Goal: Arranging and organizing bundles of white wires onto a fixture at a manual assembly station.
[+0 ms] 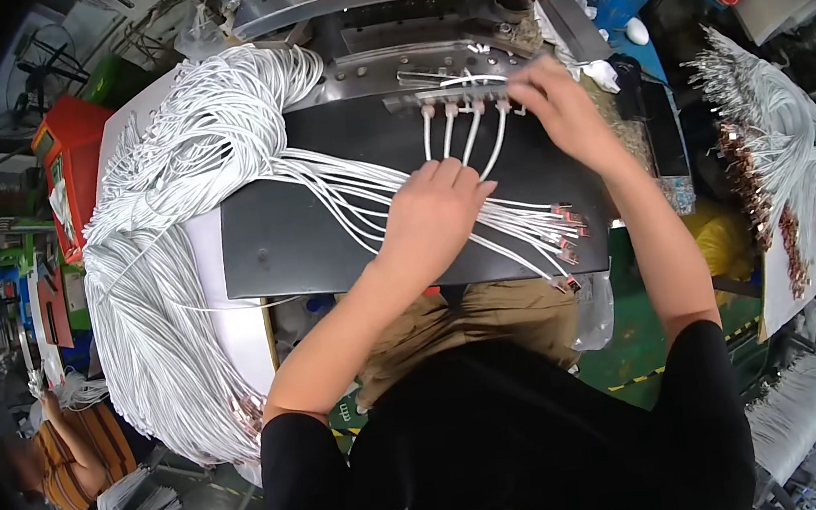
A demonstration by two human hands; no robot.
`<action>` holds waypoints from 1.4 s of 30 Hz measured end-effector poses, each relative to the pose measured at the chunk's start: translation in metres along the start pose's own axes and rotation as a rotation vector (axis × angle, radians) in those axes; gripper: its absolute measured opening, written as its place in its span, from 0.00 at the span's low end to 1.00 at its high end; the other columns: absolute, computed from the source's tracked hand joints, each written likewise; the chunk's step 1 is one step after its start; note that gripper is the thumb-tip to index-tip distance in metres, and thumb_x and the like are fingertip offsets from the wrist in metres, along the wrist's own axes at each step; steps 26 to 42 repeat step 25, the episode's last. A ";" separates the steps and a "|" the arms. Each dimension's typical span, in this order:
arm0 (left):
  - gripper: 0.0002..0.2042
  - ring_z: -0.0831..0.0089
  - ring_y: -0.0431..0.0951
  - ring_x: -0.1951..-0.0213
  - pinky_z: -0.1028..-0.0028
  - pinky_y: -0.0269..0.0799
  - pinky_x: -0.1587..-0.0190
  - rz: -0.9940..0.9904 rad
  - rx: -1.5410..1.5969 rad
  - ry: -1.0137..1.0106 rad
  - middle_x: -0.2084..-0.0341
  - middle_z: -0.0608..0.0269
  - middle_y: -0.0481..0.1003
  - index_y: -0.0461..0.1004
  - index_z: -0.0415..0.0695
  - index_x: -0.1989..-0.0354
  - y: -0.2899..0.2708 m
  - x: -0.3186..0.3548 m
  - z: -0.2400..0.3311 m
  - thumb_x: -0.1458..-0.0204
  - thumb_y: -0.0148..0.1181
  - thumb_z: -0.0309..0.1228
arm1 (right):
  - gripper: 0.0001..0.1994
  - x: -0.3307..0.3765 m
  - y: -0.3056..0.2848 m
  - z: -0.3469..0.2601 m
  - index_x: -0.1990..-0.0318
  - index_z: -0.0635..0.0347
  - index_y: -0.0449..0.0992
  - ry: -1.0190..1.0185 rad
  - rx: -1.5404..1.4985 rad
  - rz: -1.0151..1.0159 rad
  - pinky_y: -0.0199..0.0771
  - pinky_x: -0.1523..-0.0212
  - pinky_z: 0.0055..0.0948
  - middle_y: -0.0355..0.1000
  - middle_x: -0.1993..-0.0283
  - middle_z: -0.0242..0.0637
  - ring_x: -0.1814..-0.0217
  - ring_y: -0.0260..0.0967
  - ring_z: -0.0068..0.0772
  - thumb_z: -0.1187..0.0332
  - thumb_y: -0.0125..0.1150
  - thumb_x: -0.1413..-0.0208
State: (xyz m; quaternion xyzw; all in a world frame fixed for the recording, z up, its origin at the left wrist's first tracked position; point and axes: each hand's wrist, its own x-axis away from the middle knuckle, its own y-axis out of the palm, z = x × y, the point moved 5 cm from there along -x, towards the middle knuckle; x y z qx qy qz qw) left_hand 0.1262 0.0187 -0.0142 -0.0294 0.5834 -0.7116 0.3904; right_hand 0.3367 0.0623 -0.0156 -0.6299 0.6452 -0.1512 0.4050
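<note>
My left hand (434,214) rests palm down on a fan of thin white cables (340,187) lying across a black work plate (295,238), holding them flat. Their metal connector ends (564,237) stick out past that hand toward the plate's near right edge. My right hand (557,102) pinches a white cable end at the right end of a metal fixture bar (450,97). Several cables (460,133) hang seated in that bar, side by side.
A big bundle of white cables (184,230) drapes over the left side of the bench. A grey metal machine (401,14) rises behind the bar. More finished cables (768,143) lie on a board at right. Another person (78,454) sits at lower left.
</note>
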 end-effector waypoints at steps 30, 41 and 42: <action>0.17 0.41 0.79 0.64 0.53 0.74 0.52 0.269 -0.052 -0.288 0.71 0.38 0.78 0.78 0.38 0.54 -0.016 -0.115 -0.160 0.39 0.50 0.38 | 0.30 -0.139 0.053 -0.026 0.34 0.58 0.65 -0.258 0.491 0.149 0.44 0.24 0.45 0.60 0.33 0.52 0.28 0.52 0.52 0.58 0.63 0.42; 0.17 0.41 0.79 0.64 0.53 0.74 0.52 0.269 -0.052 -0.288 0.71 0.38 0.78 0.78 0.38 0.54 -0.016 -0.115 -0.160 0.39 0.50 0.38 | 0.30 -0.139 0.053 -0.026 0.34 0.58 0.65 -0.258 0.491 0.149 0.44 0.24 0.45 0.60 0.33 0.52 0.28 0.52 0.52 0.58 0.63 0.42; 0.17 0.41 0.79 0.64 0.53 0.74 0.52 0.269 -0.052 -0.288 0.71 0.38 0.78 0.78 0.38 0.54 -0.016 -0.115 -0.160 0.39 0.50 0.38 | 0.30 -0.139 0.053 -0.026 0.34 0.58 0.65 -0.258 0.491 0.149 0.44 0.24 0.45 0.60 0.33 0.52 0.28 0.52 0.52 0.58 0.63 0.42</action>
